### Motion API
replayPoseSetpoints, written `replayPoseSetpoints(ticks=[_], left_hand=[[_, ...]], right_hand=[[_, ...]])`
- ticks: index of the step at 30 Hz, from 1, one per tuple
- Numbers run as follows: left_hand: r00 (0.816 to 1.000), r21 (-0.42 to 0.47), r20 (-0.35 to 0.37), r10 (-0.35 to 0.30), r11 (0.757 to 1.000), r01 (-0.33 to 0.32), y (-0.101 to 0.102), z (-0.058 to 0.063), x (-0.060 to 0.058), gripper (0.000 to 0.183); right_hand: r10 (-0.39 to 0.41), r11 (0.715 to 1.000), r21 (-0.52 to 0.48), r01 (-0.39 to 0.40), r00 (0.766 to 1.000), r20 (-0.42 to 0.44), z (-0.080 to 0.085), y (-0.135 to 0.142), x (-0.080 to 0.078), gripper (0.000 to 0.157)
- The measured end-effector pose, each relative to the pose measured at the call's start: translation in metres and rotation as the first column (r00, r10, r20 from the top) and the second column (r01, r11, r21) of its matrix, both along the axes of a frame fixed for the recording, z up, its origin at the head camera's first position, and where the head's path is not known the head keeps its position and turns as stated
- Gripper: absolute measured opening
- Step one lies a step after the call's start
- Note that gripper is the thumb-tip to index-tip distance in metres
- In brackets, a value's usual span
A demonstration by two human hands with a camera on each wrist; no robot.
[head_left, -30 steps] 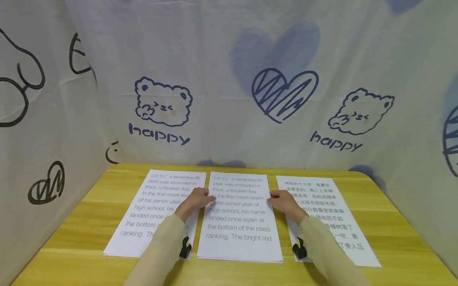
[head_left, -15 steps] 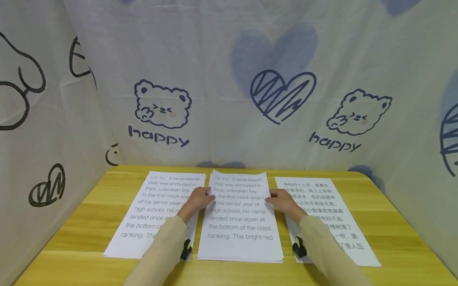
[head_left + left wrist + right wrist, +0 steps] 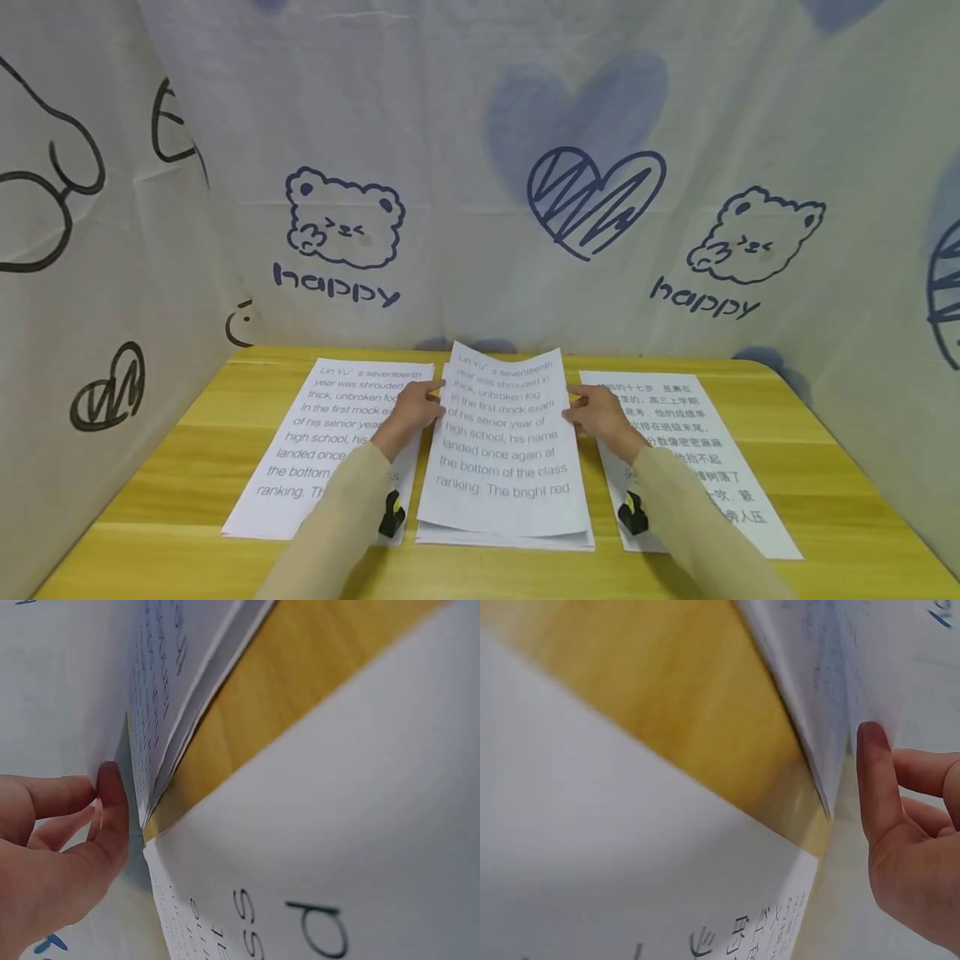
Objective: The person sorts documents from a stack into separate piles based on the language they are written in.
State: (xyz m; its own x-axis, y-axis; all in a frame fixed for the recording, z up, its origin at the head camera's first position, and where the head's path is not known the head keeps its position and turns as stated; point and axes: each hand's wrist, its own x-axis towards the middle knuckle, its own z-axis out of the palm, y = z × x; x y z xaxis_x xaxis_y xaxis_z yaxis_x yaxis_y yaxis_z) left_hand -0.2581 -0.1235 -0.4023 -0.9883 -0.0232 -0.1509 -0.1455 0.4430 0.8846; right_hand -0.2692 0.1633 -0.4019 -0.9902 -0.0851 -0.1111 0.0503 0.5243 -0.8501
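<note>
A printed sheet of paper (image 3: 504,450) with English text is raised over the middle stack of paper (image 3: 517,541), its top edge sagging between two lifted corners. My left hand (image 3: 411,412) pinches the sheet's left edge between thumb and fingers, and my right hand (image 3: 602,417) pinches its right edge. In the left wrist view the thumb and index finger meet on the sheet's edge above the stack (image 3: 191,712). The right wrist view shows the same pinch, with the stack (image 3: 799,690) below the lifted sheet.
To the left lies another stack of English pages (image 3: 300,467), partly under my left forearm. A Chinese-text page (image 3: 720,467) lies to the right, partly behind my right arm. All rest on a yellow wooden table (image 3: 150,500), with a printed cloth (image 3: 465,208) hanging behind.
Both hands have lifted the top sheet off the middle stack. It has risen and bowed, and its bottom edge now shows apart from the pages below.
</note>
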Motion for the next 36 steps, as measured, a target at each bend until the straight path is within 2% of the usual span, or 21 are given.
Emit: replayPoseSetpoints(ticks=[3, 6, 11, 14, 21, 29, 36], left_hand=[[0.999, 0.109, 0.032, 0.032, 0.993, -0.036, -0.005, 0.000, -0.004, 0.054], [0.996, 0.211, 0.072, 0.049, 0.976, -0.063, -0.010, 0.002, -0.009, 0.054], [0.994, 0.317, 0.103, 0.029, 0.946, -0.060, -0.016, 0.007, -0.016, 0.055], [0.993, 0.348, 0.115, 0.013, 0.936, -0.053, -0.022, 0.007, -0.018, 0.056], [0.994, 0.303, 0.107, -0.030, 0.953, -0.004, -0.038, 0.007, -0.017, 0.058], [0.993, 0.213, 0.118, -0.007, 0.977, -0.019, -0.066, 0.002, -0.011, 0.058], [0.992, 0.216, 0.120, 0.035, 0.975, -0.061, -0.095, 0.000, -0.006, 0.056]], right_hand=[[-0.023, 0.998, -0.049, 0.024, 0.999, 0.022, 0.004, 0.004, -0.003, 0.053], [-0.045, 0.995, -0.091, 0.049, 0.998, 0.048, 0.009, 0.008, -0.007, 0.053], [-0.055, 0.988, -0.137, 0.065, 0.996, 0.077, 0.014, 0.009, -0.012, 0.054], [-0.057, 0.986, -0.153, 0.068, 0.995, 0.077, 0.013, 0.007, -0.013, 0.054], [-0.054, 0.981, -0.183, 0.063, 0.997, 0.052, 0.006, -0.008, -0.012, 0.054], [-0.063, 0.972, -0.224, 0.071, 0.997, 0.044, -0.004, -0.042, -0.017, 0.053], [-0.049, 0.979, -0.195, 0.058, 0.998, 0.048, -0.002, -0.075, -0.018, 0.050]])
